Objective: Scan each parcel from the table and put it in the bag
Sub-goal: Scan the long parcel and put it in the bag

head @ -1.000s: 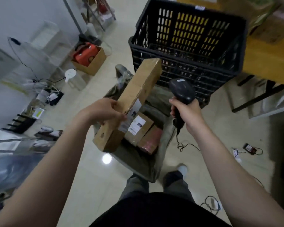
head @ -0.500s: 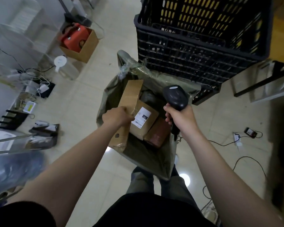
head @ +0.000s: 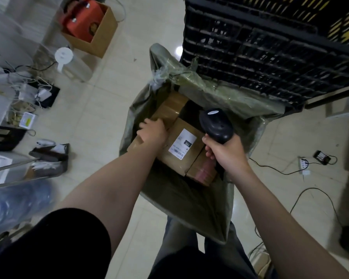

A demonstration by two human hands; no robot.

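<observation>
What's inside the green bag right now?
Three cardboard parcels show inside the green bag: a long parcel under the left hand, a labelled parcel beside it, and a red-taped parcel partly behind the right hand holding the scanner. Anything beneath them is covered.

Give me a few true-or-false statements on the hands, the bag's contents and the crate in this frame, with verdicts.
1. The right hand grips a black barcode scanner. True.
2. The left hand holds a long cardboard parcel above a table. False: the parcel is down inside the green bag.
3. A labelled box lies in the bag with its white label facing up. True.
4. The labelled box is the only other parcel in the bag. False: a smaller taped box lies beside it.
5. The black crate stands beyond the bag. True.
</observation>
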